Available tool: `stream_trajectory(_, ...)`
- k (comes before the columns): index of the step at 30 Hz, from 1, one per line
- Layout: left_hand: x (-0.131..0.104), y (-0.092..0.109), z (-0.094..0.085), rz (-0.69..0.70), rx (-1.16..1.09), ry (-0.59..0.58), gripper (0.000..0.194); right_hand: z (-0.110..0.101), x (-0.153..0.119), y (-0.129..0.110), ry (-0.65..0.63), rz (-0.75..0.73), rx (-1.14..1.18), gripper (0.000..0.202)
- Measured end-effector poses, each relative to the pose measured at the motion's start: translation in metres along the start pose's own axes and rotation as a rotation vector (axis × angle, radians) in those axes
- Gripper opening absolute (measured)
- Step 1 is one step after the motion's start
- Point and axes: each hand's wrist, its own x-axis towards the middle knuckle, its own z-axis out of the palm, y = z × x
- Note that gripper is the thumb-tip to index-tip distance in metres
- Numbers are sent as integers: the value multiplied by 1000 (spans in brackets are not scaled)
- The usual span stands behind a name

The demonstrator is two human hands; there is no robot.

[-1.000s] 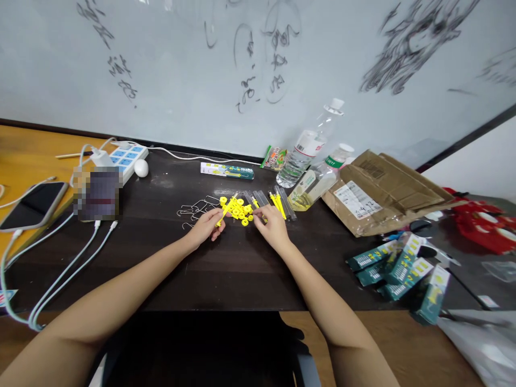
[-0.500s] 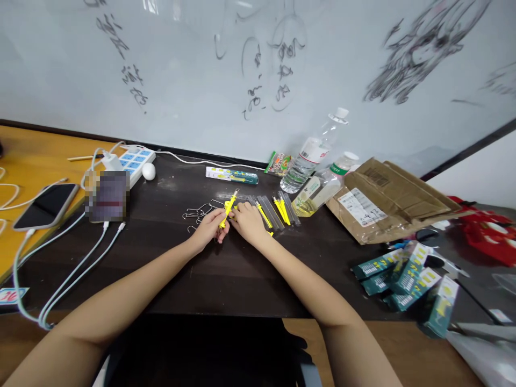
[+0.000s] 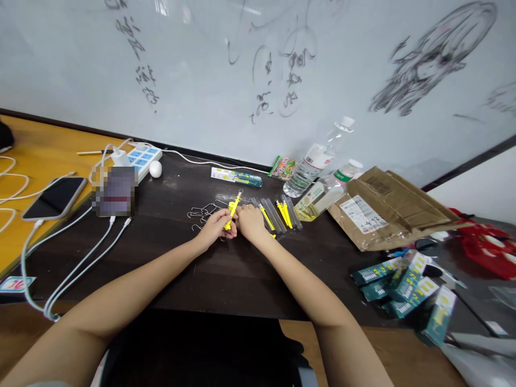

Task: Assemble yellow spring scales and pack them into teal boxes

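Note:
Over the middle of the dark desk, my left hand (image 3: 220, 226) pinches a slim yellow plastic tool (image 3: 233, 213), tilted, with a small metal loop at its upper end. Close against it is my right hand (image 3: 250, 220), its fingers curled under and mostly hidden; what they hold cannot be made out. Bent metal wire hooks (image 3: 201, 212) lie beyond my left hand. Several clear plastic sleeves (image 3: 273, 215) lie right of my right hand, with yellow pieces (image 3: 284, 213) on or in them. Part of another yellow piece shows beside my right wrist.
Behind the hands lies a printed narrow box (image 3: 237, 177). A water bottle (image 3: 312, 161), a second bottle (image 3: 328, 191) and a snack packet stand right, beside a cardboard parcel (image 3: 363, 215). Green boxes (image 3: 407, 285) pile at the right edge. Phones, cables and a power strip (image 3: 143, 161) occupy the left.
The view has shifted slightly, so the desk things appear a little further right. My left hand still grips the yellow tool, and my right hand has drawn in more tightly beside it.

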Motion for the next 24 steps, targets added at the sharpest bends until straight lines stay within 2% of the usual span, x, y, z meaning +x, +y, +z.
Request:
stream_trajectory(4,2,-3,-4,170,71,64,15,0,-1,5,-14,-29,18,24)
stream_trajectory(7,1,-5,-4,260,143,48,19,1,-2,7,-5,-46,15,24)
stream_trajectory(12,-1,-6,-3,303,243,-6,30,7,-2,6,37,-44,-8,24)
stream_trajectory(16,-2,-7,-2,288,261,-44,27,8,-2,6,48,-52,2,23)
stream_trajectory(20,-3,-5,0,208,207,-37,17,7,-3,14,186,-18,212,16)
stream_trajectory(24,-5,-1,1,163,229,21,20,6,-9,28,301,89,648,8)
